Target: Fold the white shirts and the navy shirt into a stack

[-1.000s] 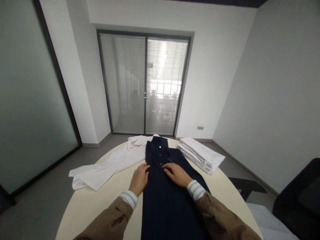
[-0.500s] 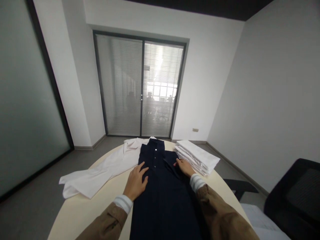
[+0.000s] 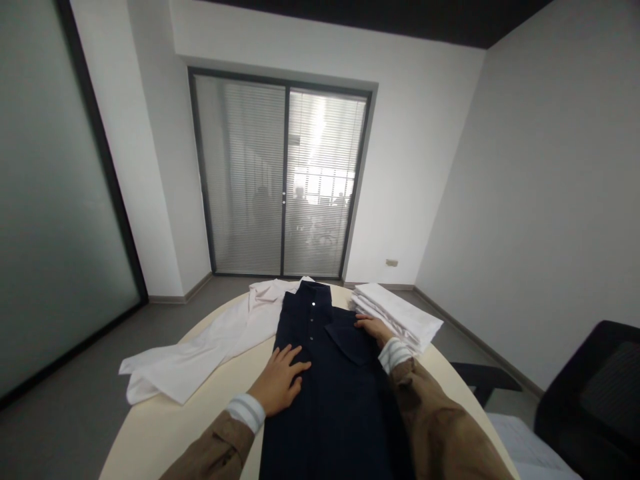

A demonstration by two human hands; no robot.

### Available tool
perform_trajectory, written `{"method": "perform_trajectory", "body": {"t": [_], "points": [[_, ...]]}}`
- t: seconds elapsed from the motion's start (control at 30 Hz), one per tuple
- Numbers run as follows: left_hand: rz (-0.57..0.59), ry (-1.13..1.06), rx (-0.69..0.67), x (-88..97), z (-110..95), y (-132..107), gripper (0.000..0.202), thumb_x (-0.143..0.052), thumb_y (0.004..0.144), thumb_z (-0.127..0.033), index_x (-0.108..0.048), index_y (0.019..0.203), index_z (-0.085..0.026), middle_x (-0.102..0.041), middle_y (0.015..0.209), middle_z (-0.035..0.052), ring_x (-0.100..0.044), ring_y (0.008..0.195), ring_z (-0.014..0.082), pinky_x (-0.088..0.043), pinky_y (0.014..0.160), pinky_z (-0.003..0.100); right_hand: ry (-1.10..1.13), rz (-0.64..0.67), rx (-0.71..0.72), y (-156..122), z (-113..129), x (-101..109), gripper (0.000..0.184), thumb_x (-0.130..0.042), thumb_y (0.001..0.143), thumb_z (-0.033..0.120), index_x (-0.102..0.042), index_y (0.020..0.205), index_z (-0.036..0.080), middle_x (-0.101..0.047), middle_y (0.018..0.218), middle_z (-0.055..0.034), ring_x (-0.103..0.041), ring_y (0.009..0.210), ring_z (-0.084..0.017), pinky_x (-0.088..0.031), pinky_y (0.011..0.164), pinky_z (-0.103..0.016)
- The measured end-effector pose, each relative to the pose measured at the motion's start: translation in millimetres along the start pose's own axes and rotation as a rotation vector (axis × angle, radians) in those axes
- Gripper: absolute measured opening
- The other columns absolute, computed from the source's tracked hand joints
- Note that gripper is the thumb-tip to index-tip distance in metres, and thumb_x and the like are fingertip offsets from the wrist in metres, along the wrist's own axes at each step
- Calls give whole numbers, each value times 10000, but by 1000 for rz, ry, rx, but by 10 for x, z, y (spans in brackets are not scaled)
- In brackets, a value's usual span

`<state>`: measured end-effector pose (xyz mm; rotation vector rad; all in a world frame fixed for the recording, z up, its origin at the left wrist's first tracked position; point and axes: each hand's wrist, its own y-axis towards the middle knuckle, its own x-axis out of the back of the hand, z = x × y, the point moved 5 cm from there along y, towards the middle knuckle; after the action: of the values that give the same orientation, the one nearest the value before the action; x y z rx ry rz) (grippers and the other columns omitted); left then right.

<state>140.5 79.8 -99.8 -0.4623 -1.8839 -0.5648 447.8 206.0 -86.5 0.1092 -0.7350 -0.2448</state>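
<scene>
A dark navy shirt point(image 3: 335, 413) lies lengthwise on the round table point(image 3: 150, 437), its collar point(image 3: 316, 291) at the far end and buttons running down from it. My left hand point(image 3: 283, 381) rests on the shirt's left side, fingers spread. On the right side, my right hand point(image 3: 375, 327) lies at the outer edge near the shoulder, its fingers stretched over the cloth. A folded-over flap of the shirt point(image 3: 350, 340) sits just left of that hand. Both hands look open. The shirt's near end runs out of the picture.
White garment cloth point(image 3: 200, 353) spreads over the table's left side, partly behind the navy shirt. A stack of folded white fabric point(image 3: 397, 315) lies at the right edge. A black chair point(image 3: 595, 393) stands at right, with a pale sheet point(image 3: 525, 447) beside it.
My right hand has moved slightly outward, and the flap beside it now lies flatter. My left hand has slid a little nearer to me and to the right.
</scene>
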Motion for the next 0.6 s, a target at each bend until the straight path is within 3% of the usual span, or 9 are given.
{"method": "perform_trajectory", "body": {"t": [0.13, 0.27, 0.43, 0.6], "points": [[2, 2, -6, -15, -15, -2, 499, -519, 884, -192, -548, 1361, -336, -397, 1539, 54, -289, 1446, 312, -209, 1166, 591, 14, 79, -88, 24, -16, -27, 323, -639, 706, 182, -750, 1009, 187, -735, 702, -15, -673, 613, -178, -537, 590, -296], [28, 21, 0, -23, -12, 0, 514, -495, 890, -188, -524, 1381, -335, -378, 1550, 61, -268, 1453, 318, -207, 1165, 590, -49, 21, -89, 3, -9, -8, 407, -576, 745, 130, -715, 1126, 164, -752, 827, -53, -703, 742, -196, -554, 721, -327], [29, 48, 1, -2, -17, -9, 564, -506, 846, -159, -517, 1383, -327, -409, 1528, 65, -304, 1437, 318, -225, 1160, 583, -175, -149, 35, -166, 127, -22, 488, -543, 768, 125, -658, 1239, 180, -634, 1273, -122, -596, 1170, -274, -428, 1033, -414], [-11, 78, 9, 85, -45, -41, 498, -548, 788, -175, -607, 1266, -302, -501, 1443, 68, -401, 1374, 318, -215, 1166, 574, -354, -88, 211, -253, 246, -183, 698, -530, 654, -17, -604, 1319, 181, -483, 1461, -115, -516, 1287, -266, -375, 1102, -364]]}}
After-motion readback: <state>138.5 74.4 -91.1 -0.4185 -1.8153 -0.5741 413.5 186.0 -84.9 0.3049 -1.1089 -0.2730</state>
